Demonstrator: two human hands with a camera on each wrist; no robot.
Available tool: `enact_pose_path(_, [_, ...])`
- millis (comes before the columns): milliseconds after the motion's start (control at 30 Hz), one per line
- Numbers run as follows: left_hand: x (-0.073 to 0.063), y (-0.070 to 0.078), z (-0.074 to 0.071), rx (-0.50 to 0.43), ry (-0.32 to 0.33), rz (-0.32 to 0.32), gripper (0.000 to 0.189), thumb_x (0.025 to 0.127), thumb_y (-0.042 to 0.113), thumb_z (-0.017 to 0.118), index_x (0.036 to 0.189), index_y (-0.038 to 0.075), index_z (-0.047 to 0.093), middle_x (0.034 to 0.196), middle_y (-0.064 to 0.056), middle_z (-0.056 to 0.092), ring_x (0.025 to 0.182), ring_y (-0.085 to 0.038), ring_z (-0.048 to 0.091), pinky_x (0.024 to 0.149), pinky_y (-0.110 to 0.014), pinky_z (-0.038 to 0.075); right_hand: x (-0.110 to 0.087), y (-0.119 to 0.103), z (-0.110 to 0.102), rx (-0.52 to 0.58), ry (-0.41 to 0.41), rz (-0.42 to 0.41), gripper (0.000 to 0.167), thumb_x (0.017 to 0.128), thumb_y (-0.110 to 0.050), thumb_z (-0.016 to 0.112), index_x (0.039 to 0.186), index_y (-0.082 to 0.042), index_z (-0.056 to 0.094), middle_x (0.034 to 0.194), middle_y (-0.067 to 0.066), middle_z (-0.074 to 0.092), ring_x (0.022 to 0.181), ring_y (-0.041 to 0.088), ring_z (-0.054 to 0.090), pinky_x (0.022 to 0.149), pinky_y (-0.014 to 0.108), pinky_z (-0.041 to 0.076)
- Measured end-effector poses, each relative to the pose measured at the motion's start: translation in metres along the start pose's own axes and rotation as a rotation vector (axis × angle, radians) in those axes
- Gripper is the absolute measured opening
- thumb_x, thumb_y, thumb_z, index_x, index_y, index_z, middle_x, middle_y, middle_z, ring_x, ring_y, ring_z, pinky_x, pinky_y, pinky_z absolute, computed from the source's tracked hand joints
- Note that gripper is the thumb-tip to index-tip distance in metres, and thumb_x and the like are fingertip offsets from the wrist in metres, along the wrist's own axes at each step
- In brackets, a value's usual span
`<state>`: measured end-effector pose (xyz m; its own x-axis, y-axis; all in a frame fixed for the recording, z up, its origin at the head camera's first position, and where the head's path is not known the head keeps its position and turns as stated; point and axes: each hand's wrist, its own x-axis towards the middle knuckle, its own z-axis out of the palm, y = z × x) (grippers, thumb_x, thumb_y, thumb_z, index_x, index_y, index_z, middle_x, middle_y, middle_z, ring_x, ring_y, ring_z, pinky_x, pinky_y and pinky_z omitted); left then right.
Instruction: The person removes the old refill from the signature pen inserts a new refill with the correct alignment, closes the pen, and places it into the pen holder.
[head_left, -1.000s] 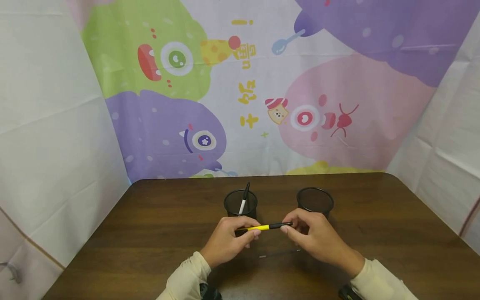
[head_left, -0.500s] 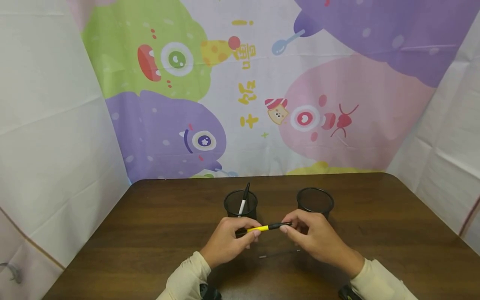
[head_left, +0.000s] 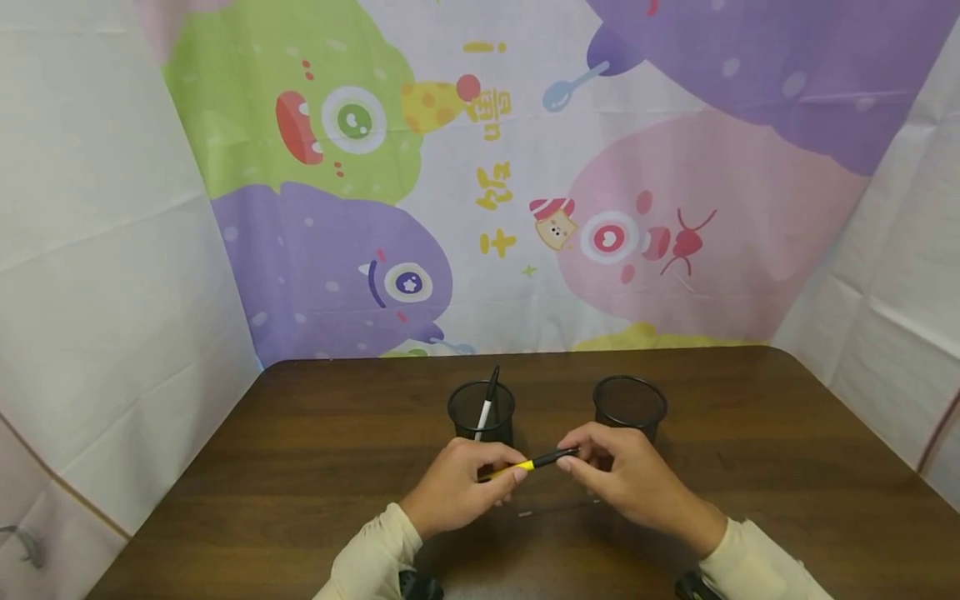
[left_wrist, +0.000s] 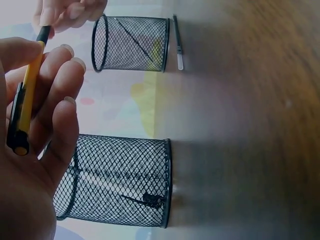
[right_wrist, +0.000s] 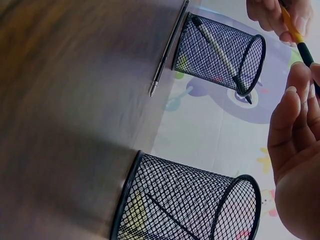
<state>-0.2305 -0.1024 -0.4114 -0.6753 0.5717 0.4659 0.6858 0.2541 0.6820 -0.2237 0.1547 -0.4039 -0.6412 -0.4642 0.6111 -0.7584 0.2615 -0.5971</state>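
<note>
Between both hands, low over the table, is a ballpoint pen (head_left: 531,463) with a yellow barrel, black front part and black clip. My left hand (head_left: 461,485) holds the yellow barrel between thumb and fingers. The clip end (left_wrist: 20,142) lies across that palm in the left wrist view. My right hand (head_left: 637,479) pinches the black front end, its fingertips hiding the tip. Beneath the hands lies a thin dark pen refill (right_wrist: 167,50) with a metal tip, partly hidden in the head view.
Behind the left hand stands a black mesh pen cup (head_left: 465,406) with a white-and-black pen (head_left: 486,408) leaning in it. Another mesh cup (head_left: 630,400) stands behind the right hand; a thin dark stick (right_wrist: 172,216) shows through its mesh. A printed cloth (head_left: 510,308) hangs behind the table.
The pen has tilted, its left end lower. My left hand has dropped slightly, and my right hand has shifted a little left. The cups have not moved.
</note>
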Motion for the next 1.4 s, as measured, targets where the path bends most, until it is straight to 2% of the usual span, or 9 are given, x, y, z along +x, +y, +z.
enact_pose_path(200, [-0.0006, 0.0001, 0.0002, 0.003, 0.0, 0.001, 0.012, 0.097, 0.017, 0.068, 0.099, 0.007, 0.075, 0.069, 0.005, 0.067, 0.059, 0.001, 0.06, 0.053, -0.022, 0.051, -0.0003, 0.0007, -0.0011, 0.016, -0.01, 0.013, 0.02, 0.088, 0.0, 0.075, 0.105, -0.01, 0.069, 0.071, -0.007, 0.061, 0.052, 0.001, 0.053, 0.043, 0.023, 0.045])
enact_pose_path(333, [-0.0004, 0.0, -0.0003, -0.012, 0.017, 0.004, 0.008, 0.097, 0.016, 0.069, 0.098, 0.011, 0.074, 0.068, 0.007, 0.066, 0.058, -0.001, 0.062, 0.053, -0.023, 0.052, 0.0005, -0.0006, -0.0032, 0.013, -0.017, 0.027, 0.018, 0.091, -0.002, 0.072, 0.107, -0.01, 0.069, 0.071, -0.01, 0.061, 0.052, 0.003, 0.054, 0.044, 0.025, 0.046])
enact_pose_path(633, [0.0004, -0.0003, -0.0018, -0.028, 0.054, -0.019, 0.007, 0.095, 0.011, 0.07, 0.101, 0.011, 0.074, 0.069, 0.0, 0.067, 0.057, -0.007, 0.063, 0.053, -0.024, 0.054, 0.0007, -0.0002, -0.0069, 0.014, -0.048, 0.073, 0.012, 0.095, -0.006, 0.069, 0.106, -0.011, 0.069, 0.072, -0.011, 0.062, 0.054, 0.008, 0.058, 0.047, 0.027, 0.049])
enact_pose_path(867, [-0.0016, -0.0045, -0.0027, -0.041, 0.08, 0.027, 0.008, 0.097, 0.013, 0.068, 0.102, 0.011, 0.073, 0.07, 0.004, 0.068, 0.059, -0.006, 0.064, 0.054, -0.026, 0.054, 0.0009, 0.0011, -0.0073, 0.042, -0.096, 0.106, 0.01, 0.098, -0.007, 0.065, 0.107, -0.009, 0.069, 0.073, -0.003, 0.065, 0.056, 0.017, 0.061, 0.05, 0.028, 0.052])
enact_pose_path(1100, [-0.0005, -0.0036, -0.0049, -0.029, 0.105, 0.029, 0.008, 0.098, 0.017, 0.067, 0.102, 0.015, 0.074, 0.074, 0.008, 0.069, 0.062, -0.005, 0.065, 0.056, -0.03, 0.055, 0.0018, 0.0, -0.0078, 0.026, -0.102, 0.094, 0.008, 0.1, -0.012, 0.063, 0.104, -0.013, 0.07, 0.073, 0.0, 0.065, 0.056, 0.017, 0.062, 0.051, 0.028, 0.053])
enact_pose_path(1400, [-0.0015, -0.003, -0.0032, -0.029, 0.138, 0.038, 0.006, 0.096, 0.008, 0.068, 0.101, 0.01, 0.072, 0.073, 0.001, 0.07, 0.058, -0.01, 0.064, 0.054, -0.029, 0.054, 0.0001, 0.0022, -0.0057, 0.017, -0.104, 0.115, 0.006, 0.1, -0.017, 0.064, 0.1, -0.018, 0.07, 0.072, -0.004, 0.064, 0.055, 0.013, 0.061, 0.05, 0.028, 0.052])
